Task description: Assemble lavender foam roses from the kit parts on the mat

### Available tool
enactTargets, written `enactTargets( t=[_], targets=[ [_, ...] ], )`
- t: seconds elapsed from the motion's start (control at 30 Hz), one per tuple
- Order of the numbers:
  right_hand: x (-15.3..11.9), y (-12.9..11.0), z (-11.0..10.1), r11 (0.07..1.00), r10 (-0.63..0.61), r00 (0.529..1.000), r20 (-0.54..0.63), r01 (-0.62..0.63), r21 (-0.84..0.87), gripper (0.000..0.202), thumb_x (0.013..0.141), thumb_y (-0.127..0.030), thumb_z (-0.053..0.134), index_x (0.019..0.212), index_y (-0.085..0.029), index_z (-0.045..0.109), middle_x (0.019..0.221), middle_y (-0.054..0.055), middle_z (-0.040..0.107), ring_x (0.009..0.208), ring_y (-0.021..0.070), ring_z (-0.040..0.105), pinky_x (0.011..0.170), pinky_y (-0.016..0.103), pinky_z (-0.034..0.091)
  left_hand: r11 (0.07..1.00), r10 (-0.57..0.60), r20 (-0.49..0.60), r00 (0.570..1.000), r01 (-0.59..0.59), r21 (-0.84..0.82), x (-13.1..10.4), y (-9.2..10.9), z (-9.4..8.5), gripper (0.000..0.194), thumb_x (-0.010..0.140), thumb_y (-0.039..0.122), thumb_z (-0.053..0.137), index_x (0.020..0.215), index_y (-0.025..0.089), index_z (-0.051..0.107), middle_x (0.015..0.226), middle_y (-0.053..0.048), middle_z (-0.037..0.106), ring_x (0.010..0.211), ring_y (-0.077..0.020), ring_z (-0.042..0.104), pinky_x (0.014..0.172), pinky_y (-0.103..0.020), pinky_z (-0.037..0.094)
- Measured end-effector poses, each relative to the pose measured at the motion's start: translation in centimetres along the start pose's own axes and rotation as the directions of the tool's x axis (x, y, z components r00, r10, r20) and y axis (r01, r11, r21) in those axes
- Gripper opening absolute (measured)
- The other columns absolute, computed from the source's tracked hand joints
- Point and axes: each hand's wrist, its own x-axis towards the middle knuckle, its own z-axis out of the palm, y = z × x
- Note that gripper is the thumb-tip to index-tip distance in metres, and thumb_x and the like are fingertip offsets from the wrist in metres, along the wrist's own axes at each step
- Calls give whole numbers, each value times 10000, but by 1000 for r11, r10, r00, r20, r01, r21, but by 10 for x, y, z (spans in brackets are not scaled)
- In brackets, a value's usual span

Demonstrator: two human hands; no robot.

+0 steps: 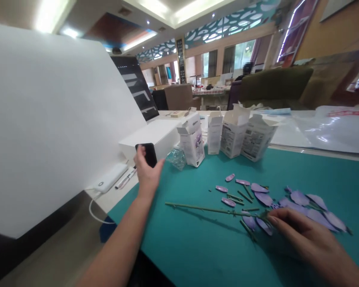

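My left hand (148, 171) reaches to a black phone (150, 154) at the edge of a white box, its fingers at the phone's near side and its thumb spread away to the right. Low on the right, my right hand (299, 229) pinches the right end of a long green stem (203, 208), which points left over the teal mat. Purple petals and a bloom (299, 197) lie just beyond that hand. Several short green stem pieces (245, 195) and small pink-purple pieces (221, 188) are scattered left of them.
Opened cartons (192, 143) stand at the back of the teal mat (197, 247), beside crumpled clear plastic (177, 158). A white power bank (110, 178) with a cable and pens (126, 178) lie at the left. A large white panel (54, 119) rises there. A person (247, 69) is far behind.
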Motion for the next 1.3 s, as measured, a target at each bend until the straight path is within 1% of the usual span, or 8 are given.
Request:
enactTargets(
  t=[0.1,0.23,0.47,0.83,1.0,1.1,1.17,1.3],
  targets=[
    [0,-6,-1,1000,-6,1000,1,6,-18,397,659,-595,551,647,-215,664,671,60,683,595,213,632,482,258,507,975,-193,-78,978,200,99,13,-39,-6,992,659,327,755,1457,141,195,1456,-209,290,1354,-350,294,1112,-469,275],
    [-2,-8,-2,1000,-5,1000,-16,5,-16,406,639,-611,556,633,-217,656,677,65,693,611,228,649,494,268,525,935,-309,-43,950,311,171,18,-53,2,1078,622,358,777,1449,35,165,1481,-276,242,1391,-379,216,1147,-470,207],
    [-2,5,0,998,-61,998,-9,60,-25,404,687,-606,549,677,-221,671,653,41,678,576,193,635,487,230,514,916,-351,-89,932,362,171,19,-56,22,1056,613,330,769,1451,127,161,1437,-241,342,1346,-381,323,1087,-504,306],
    [-2,-6,-2,998,-42,999,-6,42,-40,391,658,-603,544,653,-237,683,672,48,696,604,213,657,484,247,529,909,-370,-134,919,388,150,19,-47,25,899,630,275,732,1403,135,295,1322,-201,462,1257,-349,438,1036,-461,371],
    [-3,-7,-3,999,5,1000,-2,-5,-42,443,604,-647,554,661,-229,690,684,62,700,606,225,660,484,261,538,921,-381,-94,920,387,50,19,-61,20,948,621,379,775,1405,156,290,1389,-189,417,1305,-330,394,1081,-436,323],
    [-2,-2,-2,999,-3,1000,-20,2,-34,442,613,-649,558,650,-227,685,691,61,700,632,234,668,491,258,541,920,-391,-69,918,388,-52,21,-72,13,788,756,470,654,1391,150,314,1367,-176,463,1284,-282,437,1057,-386,360],
    [-2,5,-1,999,-21,1000,-18,21,-33,423,638,-634,565,673,-233,694,715,54,704,669,239,674,515,257,548,912,-399,-47,916,391,-123,22,-80,8,616,841,503,529,1326,144,406,1291,-157,543,1219,-247,508,1006,-345,412],
    [-2,25,0,998,-38,999,-22,37,-41,362,672,-588,599,738,-253,719,770,37,721,707,242,678,541,260,559,871,-441,7,898,430,-237,21,-92,0,535,852,596,431,1117,152,571,1084,-113,664,1030,-229,621,854,-329,502]
  ],
)
